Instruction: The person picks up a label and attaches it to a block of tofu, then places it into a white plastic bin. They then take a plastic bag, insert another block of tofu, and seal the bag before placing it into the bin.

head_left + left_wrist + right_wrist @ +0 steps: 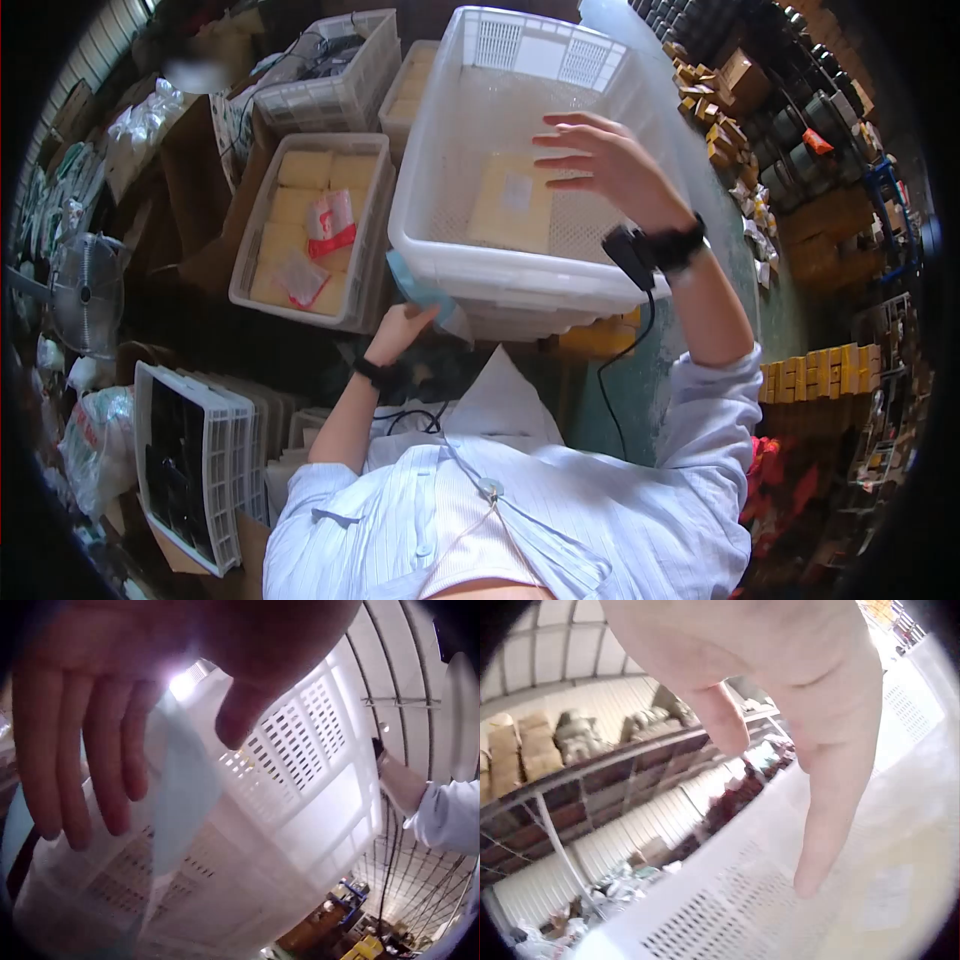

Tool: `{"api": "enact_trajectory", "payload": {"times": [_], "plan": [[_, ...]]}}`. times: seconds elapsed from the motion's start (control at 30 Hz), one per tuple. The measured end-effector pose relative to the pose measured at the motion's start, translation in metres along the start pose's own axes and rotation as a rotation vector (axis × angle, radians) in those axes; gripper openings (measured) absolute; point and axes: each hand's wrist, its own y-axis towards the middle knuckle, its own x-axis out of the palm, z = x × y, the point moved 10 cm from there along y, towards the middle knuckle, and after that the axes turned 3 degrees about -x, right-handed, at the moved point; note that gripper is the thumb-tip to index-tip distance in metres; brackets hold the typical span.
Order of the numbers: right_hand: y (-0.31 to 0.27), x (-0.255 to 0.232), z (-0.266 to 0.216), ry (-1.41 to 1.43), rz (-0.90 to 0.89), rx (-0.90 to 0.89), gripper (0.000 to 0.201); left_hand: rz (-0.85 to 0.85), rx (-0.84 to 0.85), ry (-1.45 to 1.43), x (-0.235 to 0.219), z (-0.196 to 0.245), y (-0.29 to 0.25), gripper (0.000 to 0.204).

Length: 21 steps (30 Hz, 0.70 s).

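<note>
A large white plastic crate [420,215] with slotted walls stands in front of me, lined with clear plastic. On its floor lies a pale yellow flat pack [490,225] with a white label [517,192]. My right hand [610,165] is over the crate, fingers spread and holding nothing; the right wrist view shows its index finger [829,817] pointing down past the slotted wall. Low at the crate's near left corner is my left hand [400,330], beside a light blue sheet [425,290] hanging there. In the left wrist view its fingers [105,757] are straight, thumb apart, overlapping that sheet.
To the left, a smaller crate [240,270] holds pale yellow packs and red-and-white bags [332,222]. Behind it stands another crate [325,105] with dark contents. A fan [85,295] is at far left, above stacked crates [225,470]. A black cable [610,400] hangs from my right wrist.
</note>
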Motion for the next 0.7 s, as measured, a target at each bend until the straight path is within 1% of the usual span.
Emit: {"api": "enact_trajectory", "payload": {"times": [0.03, 0.07, 0.1, 0.13, 0.17, 0.23, 0.3, 0.37, 0.4, 0.5, 0.53, 0.57, 0.63, 0.7], "plan": [[-0.02, 0.008, -0.008, 0.004, 0.002, -0.07, 0.038, 0.006, 0.021, -0.052, 0.005, 0.003, -0.001, 0.047], [-0.042, 0.017, -0.014, 0.006, 0.003, -0.144, 0.037, 0.008, 0.011, -0.124, 0.013, -0.006, 0.005, 0.045], [-0.062, 0.025, -0.018, 0.005, 0.001, -0.221, 0.037, 0.002, 0.008, -0.263, 0.021, -0.012, 0.009, 0.044], [-0.079, 0.033, -0.006, -0.039, -0.014, -0.263, 0.034, -0.006, 0.004, -0.398, 0.029, -0.016, 0.011, 0.043], [-0.094, 0.041, 0.012, -0.083, -0.027, -0.305, 0.03, -0.014, 0.001, -0.534, 0.034, -0.019, 0.011, 0.042], [-0.116, 0.06, 0.067, -0.234, -0.067, -0.245, 0.023, -0.103, -0.006, -0.686, 0.046, -0.018, 0.012, 0.042], [-0.123, 0.067, 0.132, -0.299, -0.062, -0.088, 0.019, -0.175, 0.015, -0.799, 0.054, -0.014, 0.008, 0.042], [-0.118, 0.07, 0.172, -0.438, -0.013, -0.143, 0.019, -0.23, 0.072, -0.875, 0.058, -0.002, 0.0, 0.041], [-0.116, 0.074, 0.183, -0.507, 0.011, -0.172, 0.019, -0.232, 0.053, -0.879, 0.058, -0.001, -0.004, 0.04], [-0.114, 0.11, 0.172, -0.747, -0.02, -0.504, 0.022, -0.242, 0.006, -0.876, 0.054, 0.002, -0.016, 0.038], [-0.113, 0.12, 0.167, -0.777, -0.034, -0.542, 0.022, -0.255, -0.004, -0.865, 0.053, 0.005, -0.021, 0.037], [-0.111, 0.126, 0.167, -0.768, -0.038, -0.544, 0.022, -0.269, -0.015, -0.854, 0.053, 0.006, -0.026, 0.037], [-0.106, 0.134, 0.166, -0.752, -0.046, -0.551, 0.022, -0.28, 0.016, -0.837, 0.052, 0.013, -0.035, 0.036], [-0.1, 0.135, 0.177, -0.667, -0.066, -0.477, 0.023, -0.269, 0.024, -0.816, 0.05, 0.018, -0.042, 0.035]]}}
